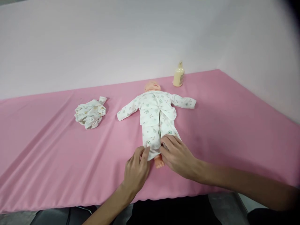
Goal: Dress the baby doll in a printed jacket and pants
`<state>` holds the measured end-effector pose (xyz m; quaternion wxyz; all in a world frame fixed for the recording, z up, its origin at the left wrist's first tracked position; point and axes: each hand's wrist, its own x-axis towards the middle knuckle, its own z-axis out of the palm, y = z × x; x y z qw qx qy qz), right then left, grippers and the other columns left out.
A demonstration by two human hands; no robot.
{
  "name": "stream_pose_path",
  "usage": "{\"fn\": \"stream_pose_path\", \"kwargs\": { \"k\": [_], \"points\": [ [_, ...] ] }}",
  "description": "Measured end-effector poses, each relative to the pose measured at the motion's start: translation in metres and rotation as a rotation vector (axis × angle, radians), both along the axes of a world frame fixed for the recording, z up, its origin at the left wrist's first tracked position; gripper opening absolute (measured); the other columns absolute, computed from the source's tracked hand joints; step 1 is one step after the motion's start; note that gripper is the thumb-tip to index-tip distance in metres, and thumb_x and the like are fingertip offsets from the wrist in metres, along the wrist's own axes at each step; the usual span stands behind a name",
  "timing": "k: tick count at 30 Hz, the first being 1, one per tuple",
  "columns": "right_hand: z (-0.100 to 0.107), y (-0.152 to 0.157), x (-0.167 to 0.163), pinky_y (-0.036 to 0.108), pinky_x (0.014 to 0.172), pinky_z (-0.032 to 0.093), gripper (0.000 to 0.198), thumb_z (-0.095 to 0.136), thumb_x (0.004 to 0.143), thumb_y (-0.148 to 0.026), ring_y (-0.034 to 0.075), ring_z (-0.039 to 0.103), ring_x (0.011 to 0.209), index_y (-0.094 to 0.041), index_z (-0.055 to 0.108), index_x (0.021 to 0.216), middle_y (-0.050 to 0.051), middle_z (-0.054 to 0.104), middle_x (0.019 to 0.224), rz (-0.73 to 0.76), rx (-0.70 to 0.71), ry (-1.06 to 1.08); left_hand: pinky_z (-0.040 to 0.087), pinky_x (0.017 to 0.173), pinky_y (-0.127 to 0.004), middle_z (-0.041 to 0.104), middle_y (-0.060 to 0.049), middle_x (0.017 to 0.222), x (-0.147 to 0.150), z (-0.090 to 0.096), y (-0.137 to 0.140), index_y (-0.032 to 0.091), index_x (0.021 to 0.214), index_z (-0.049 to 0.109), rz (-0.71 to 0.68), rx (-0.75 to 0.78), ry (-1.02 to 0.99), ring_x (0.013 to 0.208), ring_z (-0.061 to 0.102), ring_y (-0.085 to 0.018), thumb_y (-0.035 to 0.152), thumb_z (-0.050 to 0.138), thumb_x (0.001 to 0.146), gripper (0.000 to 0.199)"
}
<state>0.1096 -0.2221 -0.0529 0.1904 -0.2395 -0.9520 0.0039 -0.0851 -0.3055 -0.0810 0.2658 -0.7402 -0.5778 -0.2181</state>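
Note:
A baby doll [153, 86] lies on its back, its head toward the wall, dressed in a white printed long-sleeved top [152, 106] and matching trousers [150, 134]. My left hand [137, 165] pinches the hem of the trouser leg on the left. On the other side of that hem, my right hand [175, 154] has its fingers closed on the trouser cloth. One bare doll foot [159, 162] sticks out below the hem between my hands. The doll's other foot is hidden behind my right hand.
A crumpled white printed garment [91, 113] lies left of the doll. A cream pump bottle [178, 75] stands upright near the back edge. Pink cloth [58, 150] covers the table, which meets pale walls behind and at the right.

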Motion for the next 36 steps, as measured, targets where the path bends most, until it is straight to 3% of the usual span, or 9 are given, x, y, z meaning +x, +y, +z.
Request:
{"fn": "stream_pose_path", "kwargs": {
  "k": [5,9,16,22,26,32,36],
  "points": [
    [0.004,0.002,0.007,0.042,0.096,0.047,0.012,0.052,0.090,-0.009,0.023,0.052,0.108,-0.016,0.062,0.091,0.008,0.057,0.106,0.042,-0.247,0.187,0.045,0.058,-0.023,0.065,-0.008,0.093,0.001,0.007,-0.004,0.014,0.113,0.058,-0.081,0.084,-0.075,0.073,0.063,-0.014,0.009,0.062,0.086,0.028],
    [0.006,0.005,0.016,0.040,0.098,0.046,0.021,0.051,0.082,-0.001,0.021,0.052,0.113,-0.019,0.060,0.089,0.007,0.056,0.109,0.106,-0.388,0.269,0.045,0.059,-0.025,0.065,-0.008,0.089,0.003,0.009,-0.004,0.015,0.114,0.060,-0.121,0.057,-0.047,0.074,0.063,-0.015,0.014,0.066,0.086,0.029],
    [0.002,0.011,0.027,0.041,0.097,0.050,0.028,0.048,0.083,-0.001,0.022,0.054,0.117,-0.021,0.060,0.099,0.009,0.058,0.117,0.046,-0.396,0.357,0.052,0.070,-0.032,0.065,-0.009,0.090,0.003,0.012,-0.010,0.015,0.098,0.060,-0.324,0.001,-0.048,0.084,0.065,-0.022,0.008,0.072,0.078,0.025],
    [0.003,0.013,0.043,0.042,0.097,0.053,0.031,0.053,0.087,-0.010,0.024,0.052,0.126,-0.023,0.057,0.115,0.011,0.056,0.125,0.038,-0.417,0.335,0.054,0.077,-0.036,0.068,-0.013,0.103,0.004,0.009,-0.010,0.010,0.124,0.056,-0.264,-0.045,-0.001,0.093,0.066,-0.024,0.009,0.070,0.082,0.044],
    [-0.001,0.010,0.061,0.043,0.097,0.054,0.033,0.052,0.093,-0.019,0.025,0.050,0.128,-0.025,0.054,0.125,0.012,0.051,0.133,0.016,-0.430,0.266,0.054,0.082,-0.038,0.070,-0.013,0.106,0.004,0.003,-0.009,0.008,0.124,0.056,-0.280,-0.107,0.051,0.096,0.067,-0.025,0.006,0.066,0.084,0.042],
    [-0.016,0.001,0.076,0.043,0.106,0.050,0.058,0.054,0.088,-0.015,0.023,0.047,0.134,-0.028,0.038,0.142,0.011,0.045,0.142,-0.067,-0.504,0.184,0.053,0.079,-0.033,0.068,-0.010,0.093,0.012,0.003,-0.013,0.008,0.112,0.057,-0.314,-0.003,-0.133,0.087,0.065,-0.020,-0.003,0.063,0.080,0.034],
    [-0.025,-0.004,0.073,0.044,0.108,0.049,0.069,0.060,0.087,-0.024,0.025,0.045,0.137,-0.031,0.031,0.149,0.011,0.042,0.148,-0.112,-0.542,0.149,0.051,0.074,-0.032,0.066,-0.008,0.090,0.016,0.006,-0.011,0.012,0.112,0.055,-0.374,-0.047,-0.235,0.082,0.061,-0.018,-0.004,0.058,0.081,0.035]
  ]
}}
